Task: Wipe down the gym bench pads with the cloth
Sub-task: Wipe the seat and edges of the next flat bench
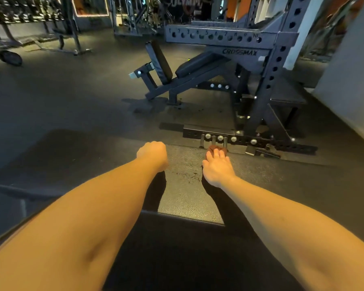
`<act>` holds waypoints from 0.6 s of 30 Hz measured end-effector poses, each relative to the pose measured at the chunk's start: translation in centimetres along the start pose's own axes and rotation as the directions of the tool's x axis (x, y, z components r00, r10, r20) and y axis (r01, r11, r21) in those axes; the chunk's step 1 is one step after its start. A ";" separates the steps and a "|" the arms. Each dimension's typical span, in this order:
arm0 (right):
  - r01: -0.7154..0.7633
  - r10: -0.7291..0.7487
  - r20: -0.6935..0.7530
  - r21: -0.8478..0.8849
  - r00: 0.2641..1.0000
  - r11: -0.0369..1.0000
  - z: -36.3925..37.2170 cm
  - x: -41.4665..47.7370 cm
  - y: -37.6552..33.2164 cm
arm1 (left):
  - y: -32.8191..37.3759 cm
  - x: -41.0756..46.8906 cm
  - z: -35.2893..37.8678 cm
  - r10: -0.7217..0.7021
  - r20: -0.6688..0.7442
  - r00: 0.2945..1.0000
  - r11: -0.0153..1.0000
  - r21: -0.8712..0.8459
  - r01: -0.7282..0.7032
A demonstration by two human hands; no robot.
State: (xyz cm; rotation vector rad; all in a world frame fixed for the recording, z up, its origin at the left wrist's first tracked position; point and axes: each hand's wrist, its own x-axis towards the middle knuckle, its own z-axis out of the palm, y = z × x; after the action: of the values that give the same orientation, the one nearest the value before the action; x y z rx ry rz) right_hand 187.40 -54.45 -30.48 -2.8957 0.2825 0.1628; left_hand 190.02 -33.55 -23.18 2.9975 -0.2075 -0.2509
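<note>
A wide black bench pad (pixel 183 185) fills the lower half of the view, its far edge running just beyond my hands. My right hand (pixel 216 166) lies flat near that edge, fingers straight, pressing a small reddish-brown cloth (pixel 213 148) onto the pad. Only the cloth's far end shows past my fingertips. My left hand (pixel 152 154) sits to the left of it at the pad's far edge, knuckles up and fingers curled over the edge, so the fingertips are hidden. Both forearms stretch forward over the pad.
A grey power rack (pixel 267 80) stands straight ahead with its bolted base rail (pixel 240 139) just past the pad. An incline bench (pixel 198 64) with black pads sits inside it. Dumbbell racks (pixel 29 17) line the back left; a pale wall (pixel 349 80) closes the right.
</note>
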 end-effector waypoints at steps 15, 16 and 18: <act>-0.182 0.178 -0.037 -0.137 0.983 0.974 -1.5 1.3 -1.2 | -5.6 7.9 -0.7 0.224 0.138 0.965 0.960 0.138 -0.243; -0.248 0.248 -0.017 -0.136 0.969 0.959 -1.8 1.2 -0.4 | -5.6 7.8 -0.7 0.238 0.145 0.960 0.956 0.138 -0.258; -0.323 0.324 -0.006 -0.090 0.946 0.942 -1.9 1.7 -1.0 | -6.0 8.0 -0.7 0.263 0.143 0.954 0.949 0.137 -0.282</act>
State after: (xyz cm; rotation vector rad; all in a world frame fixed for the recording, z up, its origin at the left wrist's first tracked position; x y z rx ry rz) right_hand 189.47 -54.25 -28.61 -2.9131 0.7698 0.2488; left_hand 198.70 -28.78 -24.61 3.0569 -0.6802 -0.4070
